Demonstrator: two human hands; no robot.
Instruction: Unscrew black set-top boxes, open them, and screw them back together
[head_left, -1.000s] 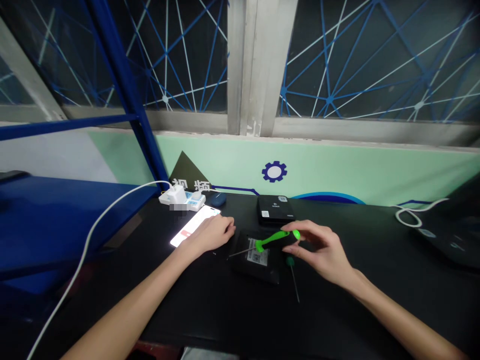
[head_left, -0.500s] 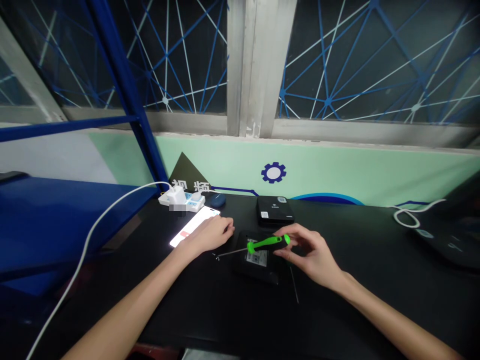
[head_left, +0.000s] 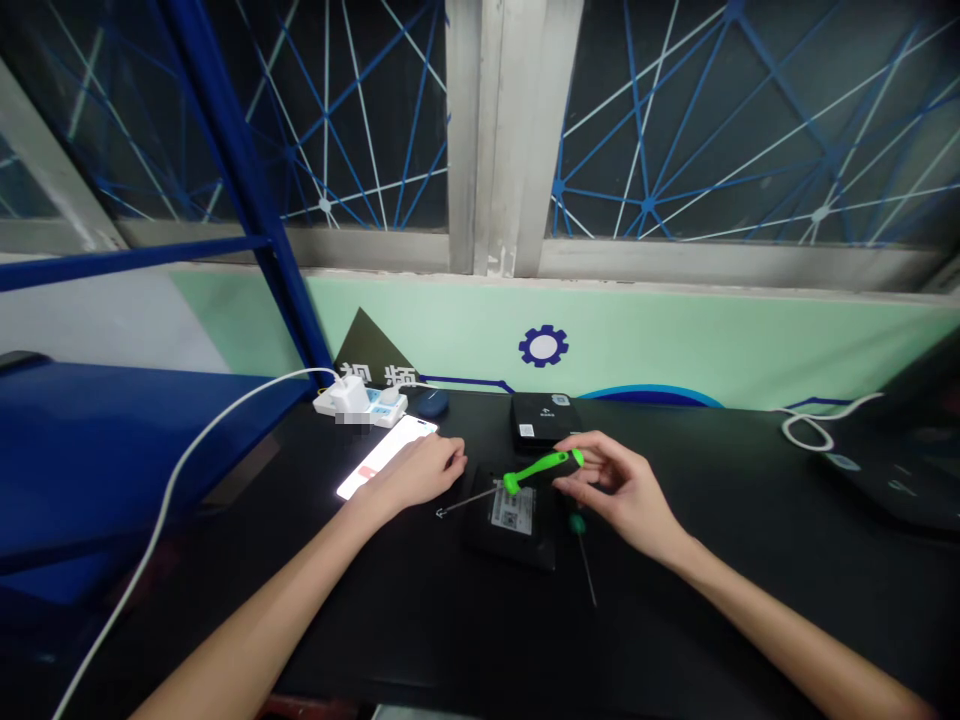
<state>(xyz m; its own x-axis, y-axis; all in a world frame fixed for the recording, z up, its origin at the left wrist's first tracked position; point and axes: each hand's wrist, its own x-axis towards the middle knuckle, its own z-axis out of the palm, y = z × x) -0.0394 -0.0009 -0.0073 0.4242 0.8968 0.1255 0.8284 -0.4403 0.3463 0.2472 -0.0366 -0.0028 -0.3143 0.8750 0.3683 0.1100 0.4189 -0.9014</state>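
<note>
In my right hand (head_left: 619, 490) is a green-and-black screwdriver (head_left: 541, 468), its handle end pinched between thumb and fingertips. The shaft slants down to the left over a black box (head_left: 487, 540) with a white label (head_left: 512, 508). Tiny screws (head_left: 440, 513) are at the tip; whether they cling to it or lie on the table, I cannot tell. My left hand (head_left: 427, 470) rests loosely closed, with nothing visible in it, beside and partly over a lit phone (head_left: 386, 455). A second screwdriver (head_left: 583, 550) with a dark green handle lies below my right hand.
Behind the hands stands another black box (head_left: 544, 418). A power strip (head_left: 390, 408) with white plugs and a dark blue round object (head_left: 433, 402) are at the back left. A white cable (head_left: 176, 480) runs down the left. A black device (head_left: 892, 490) sits at right.
My right hand has raised and tilted the screwdriver slightly, and the small screws now appear right at its tip. More of the second screwdriver's handle shows. My left hand stays in place.
</note>
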